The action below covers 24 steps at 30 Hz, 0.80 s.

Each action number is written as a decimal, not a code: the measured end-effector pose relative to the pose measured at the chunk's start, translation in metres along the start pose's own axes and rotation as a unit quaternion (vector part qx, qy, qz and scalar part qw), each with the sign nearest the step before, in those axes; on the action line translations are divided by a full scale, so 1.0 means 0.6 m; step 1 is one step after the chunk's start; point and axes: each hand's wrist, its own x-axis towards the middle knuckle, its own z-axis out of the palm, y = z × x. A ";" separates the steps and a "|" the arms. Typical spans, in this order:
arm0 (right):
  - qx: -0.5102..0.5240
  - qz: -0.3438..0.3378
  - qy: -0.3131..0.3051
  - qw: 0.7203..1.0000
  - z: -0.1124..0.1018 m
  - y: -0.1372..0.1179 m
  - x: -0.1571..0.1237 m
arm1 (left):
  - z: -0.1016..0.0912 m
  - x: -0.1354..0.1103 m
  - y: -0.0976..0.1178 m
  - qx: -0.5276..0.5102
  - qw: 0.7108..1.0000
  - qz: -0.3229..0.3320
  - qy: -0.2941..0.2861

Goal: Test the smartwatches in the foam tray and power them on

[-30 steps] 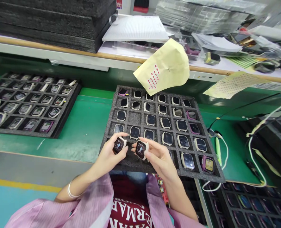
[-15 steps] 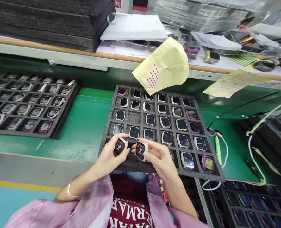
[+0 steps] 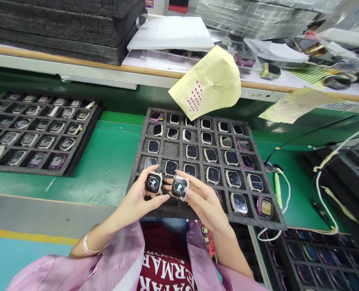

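Left hand [image 3: 141,197] wraps one watch [image 3: 153,183], index finger along its top edge, thumb pointing to 3 o'clock, clear of the screen; right hand [image 3: 202,198] pinches a second watch [image 3: 179,188], thumb on its 3 o'clock side. Both pale watches are up over the foam tray's [image 3: 144,139] near edge, side by side, lit faces toward the wearer. To do this well, judged from the pose: grip case edges only, thumbs off the glass, both tilted alike so the dials compare easily, right fingertips clear of the left watch, all low over the foam in case one slips. Clock centred on the hands: bare compartment [image 3: 171,149] at 12, hanging yellow paper [image 3: 210,83] at 1, purple watch [image 3: 264,207] just past 3, another loaded tray [image 3: 81,147] at 10, on the green bench [image 3: 106,149]
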 end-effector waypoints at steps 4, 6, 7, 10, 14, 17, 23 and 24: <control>0.028 0.011 0.017 0.999 -0.002 0.004 0.000 | -0.005 0.004 -0.002 -0.127 0.992 -0.008 -0.017; 0.031 0.001 0.024 0.999 -0.002 0.008 0.000 | -0.009 0.003 0.001 -0.168 0.985 -0.025 -0.032; 0.029 -0.004 0.027 0.999 -0.001 0.009 0.000 | -0.010 0.002 0.003 -0.184 0.981 -0.032 -0.040; 0.013 -0.011 0.033 0.999 0.002 0.014 0.002 | -0.012 -0.001 0.008 -0.207 0.976 -0.043 -0.046; 0.000 -0.019 0.034 0.999 0.001 0.017 0.005 | -0.012 -0.003 0.007 -0.194 0.979 -0.039 -0.049; -0.018 -0.025 0.029 0.999 -0.004 0.020 0.006 | -0.012 -0.003 0.004 -0.179 0.982 -0.030 -0.055; -0.062 -0.042 0.036 0.997 -0.012 0.025 0.006 | -0.010 -0.002 0.006 -0.157 0.986 -0.017 -0.061; -0.065 -0.044 0.038 0.996 -0.012 0.026 0.006 | -0.009 -0.002 0.007 -0.153 0.986 -0.015 -0.061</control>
